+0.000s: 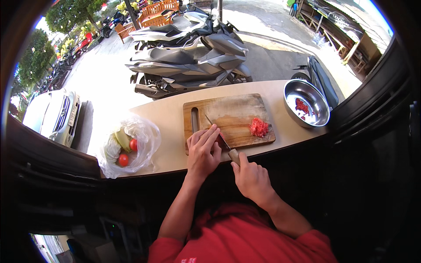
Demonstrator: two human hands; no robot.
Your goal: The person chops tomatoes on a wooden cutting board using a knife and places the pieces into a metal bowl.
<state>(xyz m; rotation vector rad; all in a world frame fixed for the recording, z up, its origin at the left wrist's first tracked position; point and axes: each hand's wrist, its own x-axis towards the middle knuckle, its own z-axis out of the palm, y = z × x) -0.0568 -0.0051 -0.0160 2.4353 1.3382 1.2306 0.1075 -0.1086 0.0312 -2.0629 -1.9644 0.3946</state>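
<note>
My right hand (253, 179) grips the wooden handle of a kitchen knife (234, 154). Its blade slants up and left over a wooden cutting board (227, 108). My left hand (203, 153) lies over the board's near left part, fingers stretched along the blade. Under those fingers is a red piece, seemingly tomato (222, 135), mostly hidden by the hand. A small heap of chopped tomato (258, 127) rests at the board's right end, apart from both hands.
Right of the board stands a steel bowl (289, 107) holding red chopped bits. At left, a clear plastic bag (149, 131) contains tomatoes (123, 160) and pale green vegetables (122, 139). The narrow counter (171, 115) ends at a dark near edge. Motorcycles (194, 62) are parked beyond.
</note>
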